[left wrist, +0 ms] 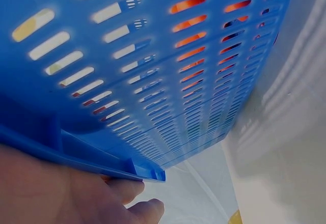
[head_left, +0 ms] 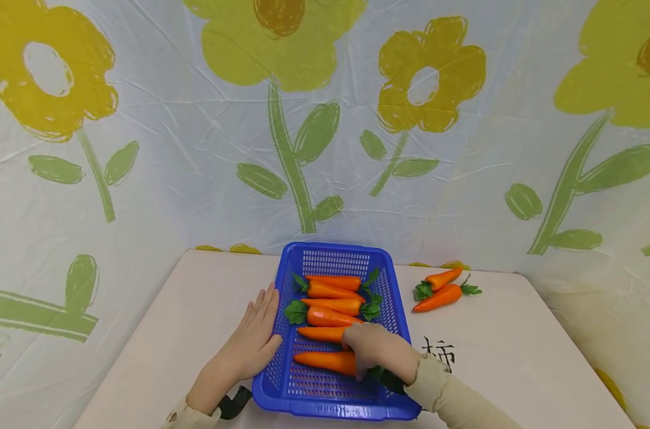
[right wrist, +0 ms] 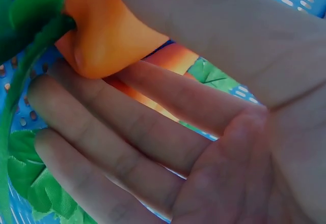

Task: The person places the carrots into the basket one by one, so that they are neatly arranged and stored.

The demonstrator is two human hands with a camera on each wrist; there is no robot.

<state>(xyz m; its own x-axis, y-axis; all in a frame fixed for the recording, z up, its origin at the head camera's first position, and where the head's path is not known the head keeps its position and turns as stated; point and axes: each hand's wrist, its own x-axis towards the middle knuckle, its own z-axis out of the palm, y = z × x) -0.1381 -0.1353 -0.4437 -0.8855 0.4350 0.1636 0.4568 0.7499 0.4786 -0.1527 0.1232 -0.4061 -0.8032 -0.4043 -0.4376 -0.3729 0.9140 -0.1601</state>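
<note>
— Basket (head_left: 335, 408), blue and slotted, standing on the table (head_left: 158, 333); six carrots lie crosswise inside. How are the hands placed?

— Left hand (head_left: 252, 342): fingers straight, slightly spread, laid along the left rim. Right hand (head_left: 383, 347): inside the basket, thumb and fingers pinching a carrot (right wrist: 112, 30) by its blunt, stemmed end, as the right wrist view shows. The head view suggests the front carrot (head_left: 322, 360); since the hand covers the right ends of the front two, I cannot tell for certain.

— Which step is this, and what does the left hand contribute?

— By my judgement, settling a carrot in its row. The left hand serves as a brace: light, even pressure on the rim should stop sliding without tipping the basket.

— Is the grip sound?

— It seems so. The thick end gives control; the leafy stem (right wrist: 33, 48) would probably bend. Lay the tip down first, lower the rest flat, then release upward, so that the fingers do not drag the second carrot (head_left: 318, 333) just behind.

— Does direction matter?

— Farther back, leafy ends alternate sides, whereas both front carrots have tips at left. Matching that alternation would mean turning the front one end for end, lifted clear of its neighbour.

— Outside the basket?

— Two loose carrots (head_left: 439, 298), untouched, on the table to the right.
</note>
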